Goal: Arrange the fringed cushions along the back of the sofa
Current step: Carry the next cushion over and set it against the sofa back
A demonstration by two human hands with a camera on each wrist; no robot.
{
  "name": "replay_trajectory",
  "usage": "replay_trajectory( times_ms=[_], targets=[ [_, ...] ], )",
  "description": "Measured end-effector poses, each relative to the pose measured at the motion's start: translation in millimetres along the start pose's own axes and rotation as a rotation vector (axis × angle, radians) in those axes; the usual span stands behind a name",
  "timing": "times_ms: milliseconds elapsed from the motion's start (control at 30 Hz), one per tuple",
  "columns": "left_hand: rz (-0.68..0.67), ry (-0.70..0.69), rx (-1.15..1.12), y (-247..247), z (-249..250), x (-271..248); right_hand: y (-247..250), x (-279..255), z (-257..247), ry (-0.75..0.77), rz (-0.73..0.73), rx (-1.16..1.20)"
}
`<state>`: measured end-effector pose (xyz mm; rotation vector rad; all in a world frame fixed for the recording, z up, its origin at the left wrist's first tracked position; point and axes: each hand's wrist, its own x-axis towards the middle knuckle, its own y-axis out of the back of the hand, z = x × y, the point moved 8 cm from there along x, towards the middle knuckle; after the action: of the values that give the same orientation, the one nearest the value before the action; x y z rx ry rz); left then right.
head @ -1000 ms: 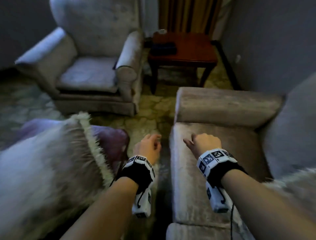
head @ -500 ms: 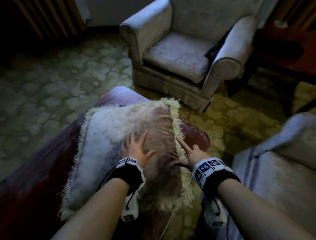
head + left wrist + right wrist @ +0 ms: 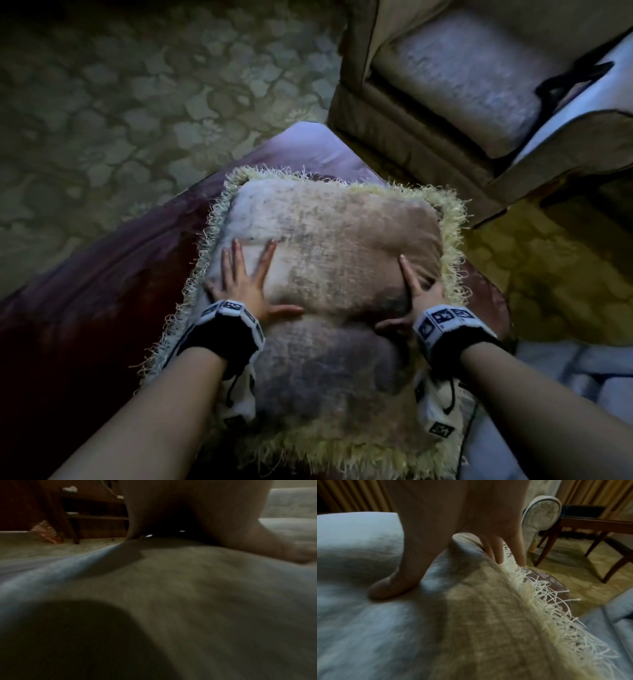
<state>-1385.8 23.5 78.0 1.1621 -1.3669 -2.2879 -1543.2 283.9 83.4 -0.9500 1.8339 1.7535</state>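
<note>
A square fringed cushion [image 3: 325, 246], beige-grey with a pale yellow fringe, lies flat on a dark purple upholstered seat [image 3: 102, 291]. My left hand [image 3: 246, 274] presses on its left part, palm down and fingers spread and straight. My right hand [image 3: 418, 291] grips its right edge. In the right wrist view the thumb [image 3: 393, 585] pushes into the top of the cushion [image 3: 479, 615]. The other fingers [image 3: 494, 550] reach down over the edge by the fringe [image 3: 539, 595]. The left wrist view shows only my palm [image 3: 197, 513] on blurred cushion fabric [image 3: 188, 588].
A pale armchair [image 3: 462, 68] stands at the upper right, close to the purple seat. The pale sofa seat [image 3: 582, 377] shows at the lower right. Patterned carpet [image 3: 137, 85] covers the floor to the left. A wooden table [image 3: 599, 534] stands beyond the armchair.
My view swung left from the sofa to the cushion. Both hands came down onto it, then spread apart: the left to its left part, the right over its right edge.
</note>
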Motion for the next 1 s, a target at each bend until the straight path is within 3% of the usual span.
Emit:
replay_trajectory(
  times_ms=[133, 300, 633, 800, 1000],
  targets=[
    [-0.083, 0.132, -0.2, 2.6, -41.5, 20.3, -6.2, 18.2, 10.6, -0.007, -0.005, 0.075],
    [-0.148, 0.153, -0.122, 5.2, -42.7, 30.1, -7.8, 38.7, 23.9, 0.008, -0.073, 0.133],
    [-0.023, -0.089, -0.161, 37.4, 4.9, 10.1, -8.2, 39.7, 39.3, 0.136, 0.038, 0.354],
    [0.025, -0.239, -0.13, 73.7, 62.1, -0.4, 18.0, 10.2, 75.2, 0.138, 0.088, 0.476],
    [0.076, -0.455, -0.097, 111.8, 196.9, -39.1, 88.8, -39.2, 171.1, 0.068, 0.233, 0.594]
  ],
)
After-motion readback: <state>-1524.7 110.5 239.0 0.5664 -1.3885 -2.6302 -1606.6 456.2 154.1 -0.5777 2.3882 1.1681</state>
